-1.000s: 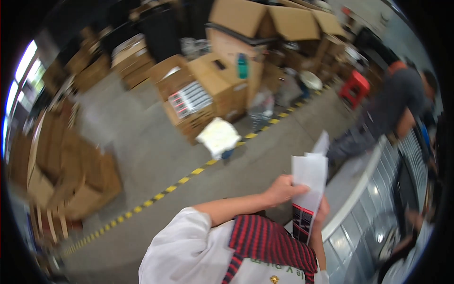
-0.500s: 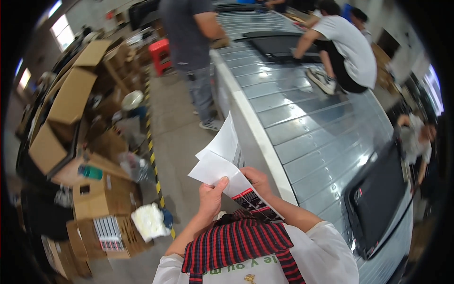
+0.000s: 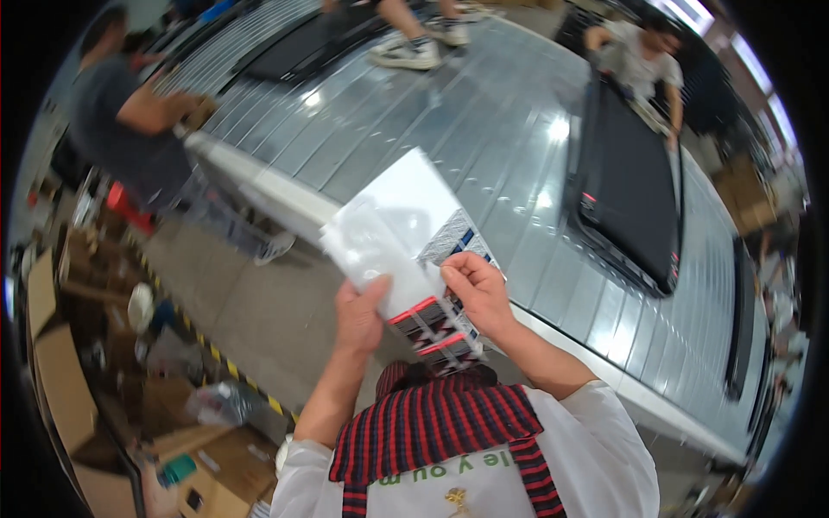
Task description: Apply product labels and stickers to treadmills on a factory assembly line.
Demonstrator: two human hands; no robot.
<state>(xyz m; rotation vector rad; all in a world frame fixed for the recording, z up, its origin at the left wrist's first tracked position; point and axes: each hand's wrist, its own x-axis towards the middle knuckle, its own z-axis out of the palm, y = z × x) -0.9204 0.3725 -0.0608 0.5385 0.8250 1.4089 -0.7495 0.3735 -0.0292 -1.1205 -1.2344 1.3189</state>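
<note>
In front of my chest I hold several label sheets [image 3: 397,194], mostly white with printed pictures in red, black and blue. My left hand [image 3: 361,315] is closed on their left edge, its thumb lying on top. At the right side, my right hand [image 3: 479,293] has its thumb and fingertips pinched at a sheet's edge, beside a small white piece that curls up. A strip of red-and-black printed labels [image 3: 432,332] runs along the lower part. The fingers under the sheets are hidden.
A long ribbed metal panel [image 3: 509,129] lies ahead and right, with a black framed window unit [image 3: 626,190] on it. Someone's shoes [image 3: 406,53] stand on the panel. A person in grey [image 3: 129,129] works at left, another [image 3: 639,56] at far right. Cardboard boxes [image 3: 229,466] crowd the lower left.
My view has swung to the right, bringing more of the metal panel in front of me. The sheets are more spread out, and my right hand now pinches at their right edge.
</note>
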